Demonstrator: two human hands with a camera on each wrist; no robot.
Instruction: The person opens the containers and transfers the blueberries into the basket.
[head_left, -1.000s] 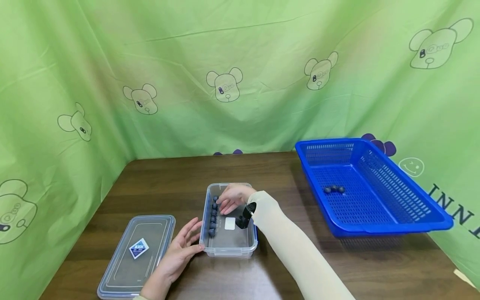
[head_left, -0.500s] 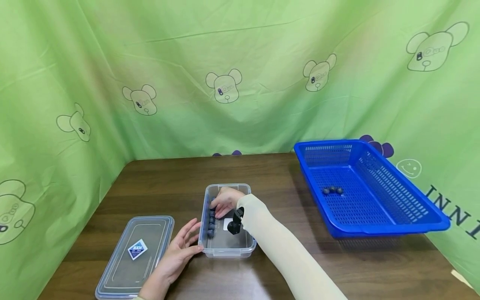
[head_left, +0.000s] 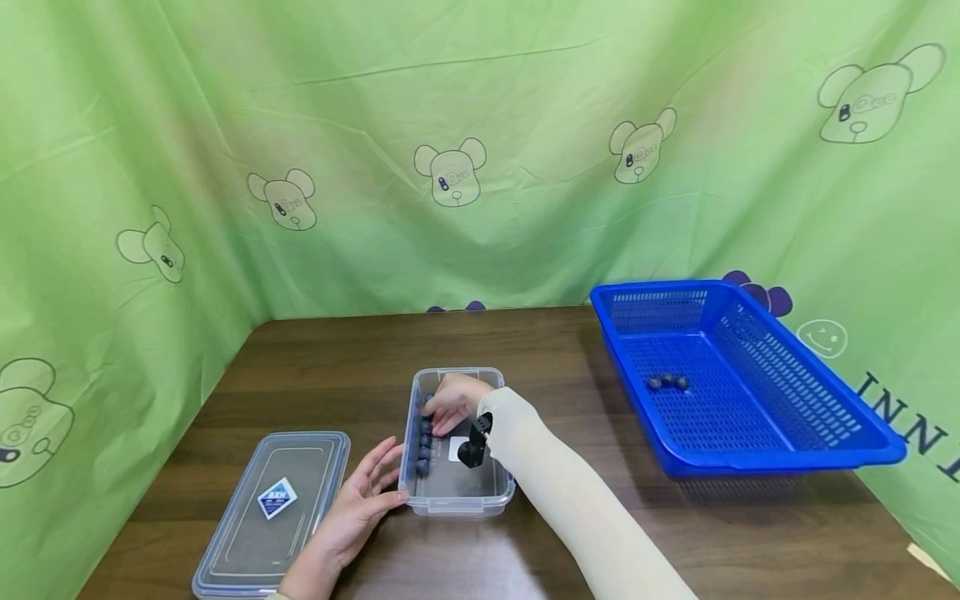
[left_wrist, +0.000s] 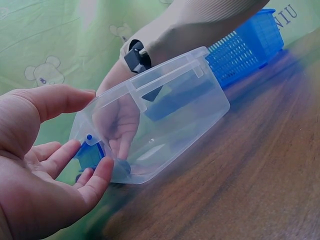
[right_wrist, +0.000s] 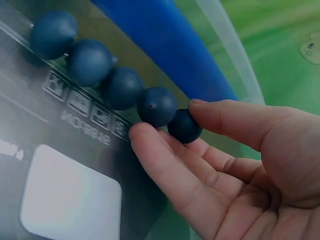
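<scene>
The balls (right_wrist: 89,62) are dark blue, the container (head_left: 465,485) see-through with a white square label (right_wrist: 72,195). On the right, the basket (head_left: 780,458) is vivid blue. On the left, the clear lid (head_left: 258,542) carries a blue-and-white diamond sticker (head_left: 277,497). The tabletop (head_left: 360,350) is brown wood grain, the sleeve (head_left: 577,500) cream, the green curtain (head_left: 540,242) printed with dark-outlined animal heads (head_left: 453,175).

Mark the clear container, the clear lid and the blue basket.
Clear container (left_wrist: 172,132): left wrist view, end wall.
Clear lid (head_left: 264,540): head view, flat top panel.
Blue basket (head_left: 733,402): head view, bare floor.
</scene>
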